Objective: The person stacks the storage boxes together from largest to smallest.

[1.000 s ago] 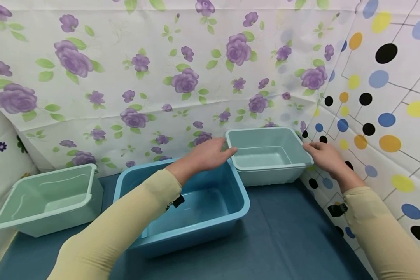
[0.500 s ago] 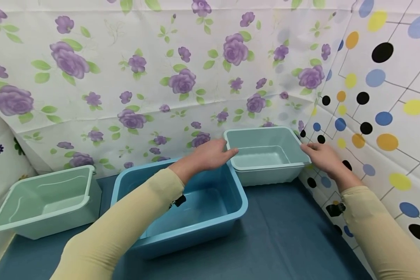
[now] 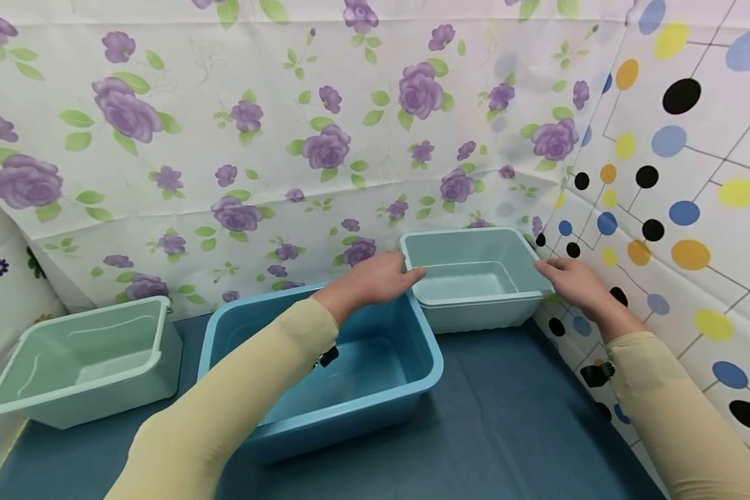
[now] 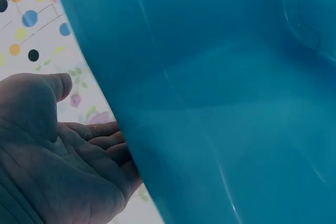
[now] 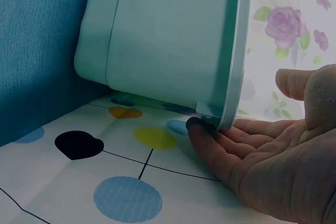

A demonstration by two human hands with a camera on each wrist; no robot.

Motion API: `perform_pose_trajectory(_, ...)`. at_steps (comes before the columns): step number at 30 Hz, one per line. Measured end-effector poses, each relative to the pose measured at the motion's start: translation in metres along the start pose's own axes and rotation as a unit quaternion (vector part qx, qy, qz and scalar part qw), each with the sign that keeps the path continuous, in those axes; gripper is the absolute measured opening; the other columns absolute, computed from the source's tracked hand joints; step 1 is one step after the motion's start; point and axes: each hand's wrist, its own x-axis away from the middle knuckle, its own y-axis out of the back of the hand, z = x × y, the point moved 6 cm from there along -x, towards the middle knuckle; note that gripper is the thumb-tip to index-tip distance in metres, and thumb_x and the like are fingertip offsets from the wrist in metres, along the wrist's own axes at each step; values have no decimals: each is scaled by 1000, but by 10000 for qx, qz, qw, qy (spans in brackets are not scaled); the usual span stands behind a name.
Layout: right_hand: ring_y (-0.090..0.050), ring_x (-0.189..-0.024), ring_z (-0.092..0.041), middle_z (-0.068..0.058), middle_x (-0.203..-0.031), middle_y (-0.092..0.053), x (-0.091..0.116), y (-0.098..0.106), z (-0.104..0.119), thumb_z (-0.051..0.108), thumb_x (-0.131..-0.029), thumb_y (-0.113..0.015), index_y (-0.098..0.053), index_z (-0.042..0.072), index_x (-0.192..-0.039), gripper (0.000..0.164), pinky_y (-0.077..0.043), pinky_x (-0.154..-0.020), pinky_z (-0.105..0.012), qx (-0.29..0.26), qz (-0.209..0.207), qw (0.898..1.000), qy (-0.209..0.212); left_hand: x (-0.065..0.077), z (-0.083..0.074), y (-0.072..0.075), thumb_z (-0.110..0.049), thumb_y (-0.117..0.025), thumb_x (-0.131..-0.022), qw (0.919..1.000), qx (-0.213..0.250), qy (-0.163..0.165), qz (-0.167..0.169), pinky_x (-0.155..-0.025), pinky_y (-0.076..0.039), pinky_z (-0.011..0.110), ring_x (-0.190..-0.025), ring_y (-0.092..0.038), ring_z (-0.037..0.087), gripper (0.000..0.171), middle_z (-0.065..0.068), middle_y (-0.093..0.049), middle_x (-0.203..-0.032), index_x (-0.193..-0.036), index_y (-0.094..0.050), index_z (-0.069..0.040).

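A pale green plastic basin (image 3: pixel 475 278) stands at the back right, between my two hands. My left hand (image 3: pixel 378 278) is at its left rim, above the far edge of a larger blue basin (image 3: pixel 344 410). In the left wrist view, the left hand's thumb stands apart and the fingertips are hidden behind blue plastic. My right hand (image 3: pixel 575 281) is at the pale basin's right rim. The right wrist view shows its fingers (image 5: pixel 215 156) reaching beneath the rim, largely straight, while the thumb stays apart.
Another green basin (image 3: pixel 81 361) stands at the left. All three basins rest on a dark blue surface (image 3: pixel 475 423). A flowered sheet (image 3: pixel 256 139) hangs behind them, and a dotted sheet (image 3: pixel 681 208) bounds the right side, close to my right hand.
The left forearm has shifted slightly to the right. Both hands stay at the pale green basin's rim, and the basins stay in place; the head view has shifted slightly.
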Motion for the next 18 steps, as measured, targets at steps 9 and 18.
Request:
perform_pose_trajectory(9,-36,-154,-60,-42,-169,-33,-2,-1,-1,64,-117,-34,-31,-16,-166,94,-37,-121,-75,20,110,9998,-156,-9,-3,-5,-56,-45,-119,9998,-168,-33,70,-74,-46,38,-75,-54,23,53,4,-48,-84,-96,-62,-11)
perform_pose_trajectory(18,-37,-154,-59,-42,-168,-34,-8,0,1,64,-117,-35,-35,-15,-165,93,-36,-122,-75,77,241,9994,-243,-20,2,-8,-58,-44,-118,9995,-284,125,55,-72,-46,38,-73,-54,22,54,4,-50,-83,-96,-62,-12)
